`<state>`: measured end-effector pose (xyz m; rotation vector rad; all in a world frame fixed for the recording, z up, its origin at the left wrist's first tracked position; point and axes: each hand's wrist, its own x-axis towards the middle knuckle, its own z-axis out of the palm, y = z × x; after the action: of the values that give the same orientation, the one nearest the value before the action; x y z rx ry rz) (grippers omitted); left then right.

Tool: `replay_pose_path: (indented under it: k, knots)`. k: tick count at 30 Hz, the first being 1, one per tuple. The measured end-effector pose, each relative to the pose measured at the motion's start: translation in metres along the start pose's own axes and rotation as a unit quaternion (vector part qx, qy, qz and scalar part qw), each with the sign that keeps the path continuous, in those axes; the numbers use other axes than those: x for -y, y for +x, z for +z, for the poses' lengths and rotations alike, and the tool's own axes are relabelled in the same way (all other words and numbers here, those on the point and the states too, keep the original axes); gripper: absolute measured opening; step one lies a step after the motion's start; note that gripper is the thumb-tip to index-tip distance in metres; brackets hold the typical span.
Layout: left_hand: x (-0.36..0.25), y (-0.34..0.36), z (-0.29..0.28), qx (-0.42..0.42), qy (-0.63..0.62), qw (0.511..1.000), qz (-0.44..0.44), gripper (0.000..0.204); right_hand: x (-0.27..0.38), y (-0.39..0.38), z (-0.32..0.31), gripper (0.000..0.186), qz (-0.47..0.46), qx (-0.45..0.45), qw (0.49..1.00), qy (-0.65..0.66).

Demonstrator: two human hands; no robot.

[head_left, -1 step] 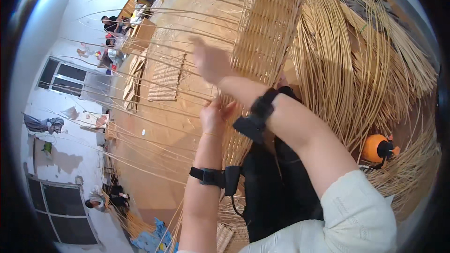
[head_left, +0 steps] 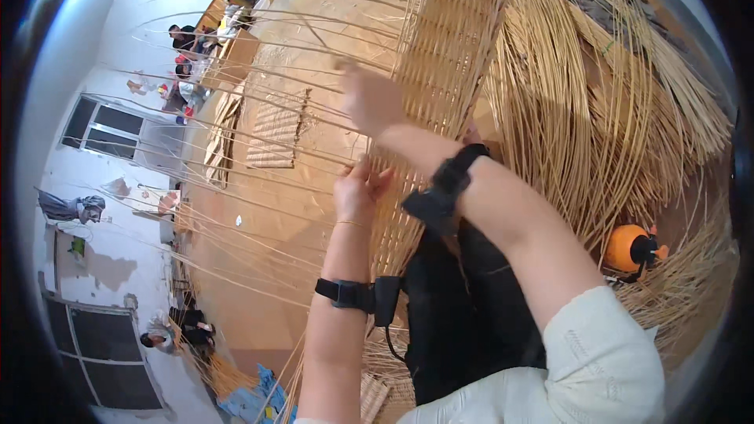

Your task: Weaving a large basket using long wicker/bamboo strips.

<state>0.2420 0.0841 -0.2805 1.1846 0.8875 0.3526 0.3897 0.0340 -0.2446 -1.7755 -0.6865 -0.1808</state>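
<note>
A woven cane panel [head_left: 448,47] with long loose stakes fanning out to the left runs down the middle of my view. My left hand [head_left: 360,192] is at the panel's left edge, fingers closed around a cane strand at the weave. Higher up, my right hand [head_left: 371,98] reaches across to the stakes just left of the panel; its fingers are blurred, so what they hold is unclear. Dark bands with small devices sit on both forearms, and my dark-clad legs [head_left: 463,298] are below the panel.
Long cane bundles [head_left: 597,110] cover the right side, beside an orange sprayer [head_left: 628,247]. A flat woven mat [head_left: 271,141] and cane pieces [head_left: 224,137] lie on the floor to the left. Other people [head_left: 184,39] work along the wall, another [head_left: 161,334] lower left.
My right hand has shifted slightly to the right, still blurred. My left hand stays at the weave, with only a very slight shift.
</note>
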Motion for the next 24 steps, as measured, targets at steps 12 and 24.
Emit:
replay_pose_path:
  k: [12, 24]
  knots:
    - [0.106, -0.239, -0.166, -0.066, 0.225, 0.968, 0.085, 0.02, -0.053, -0.199, -0.12, 0.029, 0.157, 0.088, 0.983, 0.042]
    - [0.111, -0.296, -0.156, -0.119, 0.367, 0.853, 0.351, 0.024, 0.195, -0.311, -0.114, 0.031, -0.264, 0.171, 0.949, 0.031]
